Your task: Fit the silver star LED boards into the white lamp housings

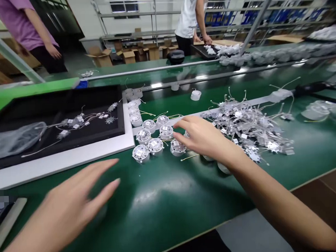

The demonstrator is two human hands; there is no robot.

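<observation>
Spreading open and empty — the left hand (74,208) above the green table (165,210), the right hand (203,135) just over round white wired modules (155,146), small labels (139,152) facing up.

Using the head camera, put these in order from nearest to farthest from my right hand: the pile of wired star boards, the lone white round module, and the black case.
From your right hand:
1. The pile of wired star boards, just to its right.
2. The lone white round module, ahead of it.
3. The black case, farthest, on the far green bench.
</observation>
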